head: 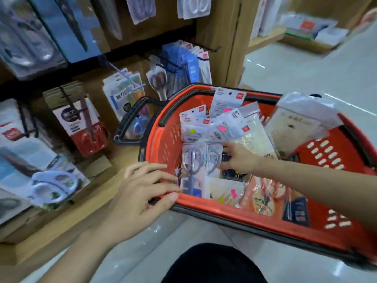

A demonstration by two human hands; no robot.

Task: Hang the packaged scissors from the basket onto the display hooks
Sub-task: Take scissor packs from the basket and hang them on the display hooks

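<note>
From the head view, the red basket (155, 129) sits on the right, just beside the shop shelf (122, 160). It is full of packs. Two scissors packs (191, 160) stand side by side in the near left part of the basket.

The left hand (140, 188) rests on the near left rim. Its fingers (155, 176) are spread out and straight, and they hold the basket steady.

The right hand (238, 158) reaches down inside the basket. Its fingers (226, 146) and thumb are parted at the right edge of one scissors pack. The picture is blurry, so I cannot tell if they pinch it yet.

The hooks (210, 49) stick out from the shelf, far and left of the basket. Some already carry packs.

The step now looks like picking one pack. To do it well, pinch only that one pack near its top, so the other packs stay down. Lift it straight up. Keep the left hand on the rim so the basket does not tip. Then turn the pack so its hole faces a hook.
</note>
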